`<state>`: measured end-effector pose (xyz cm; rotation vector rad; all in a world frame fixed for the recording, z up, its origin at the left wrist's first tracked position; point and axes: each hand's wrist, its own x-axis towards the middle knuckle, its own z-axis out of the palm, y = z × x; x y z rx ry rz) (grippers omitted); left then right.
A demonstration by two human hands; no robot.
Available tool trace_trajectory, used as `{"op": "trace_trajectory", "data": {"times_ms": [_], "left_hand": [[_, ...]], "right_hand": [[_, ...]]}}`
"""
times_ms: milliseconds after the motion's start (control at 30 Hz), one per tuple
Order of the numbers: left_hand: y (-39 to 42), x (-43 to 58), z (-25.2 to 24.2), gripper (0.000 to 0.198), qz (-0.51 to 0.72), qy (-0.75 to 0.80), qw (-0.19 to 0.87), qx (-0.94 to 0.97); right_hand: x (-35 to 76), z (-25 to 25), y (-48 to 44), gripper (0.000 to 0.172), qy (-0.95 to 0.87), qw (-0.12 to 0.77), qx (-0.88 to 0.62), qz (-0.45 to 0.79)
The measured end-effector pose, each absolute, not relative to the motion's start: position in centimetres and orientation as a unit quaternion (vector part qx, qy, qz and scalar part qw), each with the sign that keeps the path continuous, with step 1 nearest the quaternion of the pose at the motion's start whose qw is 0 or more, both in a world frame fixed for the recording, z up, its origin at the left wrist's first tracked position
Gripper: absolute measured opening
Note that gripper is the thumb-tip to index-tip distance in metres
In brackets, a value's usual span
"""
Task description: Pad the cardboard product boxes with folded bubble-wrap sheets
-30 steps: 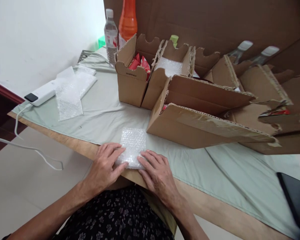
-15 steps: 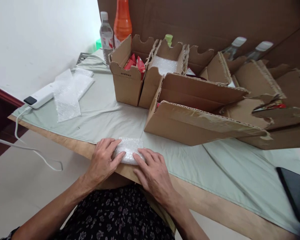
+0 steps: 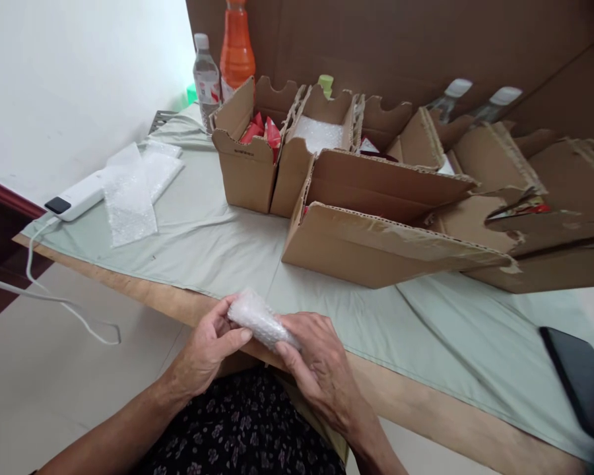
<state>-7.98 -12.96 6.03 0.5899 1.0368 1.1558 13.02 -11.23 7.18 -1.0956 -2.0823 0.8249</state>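
Note:
A rolled piece of bubble wrap [image 3: 263,322] is held between my two hands, tilted down to the right at the table's front edge. Whatever it wraps, if anything, cannot be made out. My left hand [image 3: 212,346] grips its left end, thumb in front and fingers behind. Around the right end close the thumb and fingers of my right hand [image 3: 317,359]. Just behind stands a long open cardboard box [image 3: 376,247] on the pale green cloth [image 3: 212,254].
More cardboard boxes [image 3: 250,175] hold red packets and bubble wrap. Flat bubble wrap sheets [image 3: 131,198] lie at left by a white device [image 3: 79,196] with a cable. Bottles [image 3: 237,49] stand behind. A black phone [image 3: 579,379] lies at right.
The bubble wrap, flat on the table edge before, is now lifted and tilted in my hands. Both hands have closed around its ends. The view has shifted slightly.

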Motion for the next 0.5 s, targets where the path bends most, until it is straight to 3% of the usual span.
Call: {"op": "trace_trajectory", "data": {"times_ms": [167,233,333,500], "left_hand": [[-12.7,-6.6,5.9,0.039,0.497,0.424,0.709,0.265],[-12.5,-5.7,5.8,0.038,0.484,0.408,0.724,0.275],[-11.9,-4.2,5.7,0.039,0.467,0.394,0.735,0.293],[-10.7,-1.9,5.7,0.046,0.460,0.312,0.740,0.379]], "right_hand": [[15.4,6.3,-12.2,0.063,-0.626,0.343,-0.477,0.513],[16.2,6.3,-12.6,0.071,-0.560,0.353,-0.470,0.584],[17.1,7.4,-12.7,0.053,-0.551,0.367,-0.498,0.561],[21.0,12.7,-12.1,0.023,-0.649,0.371,-0.524,0.408]]}}
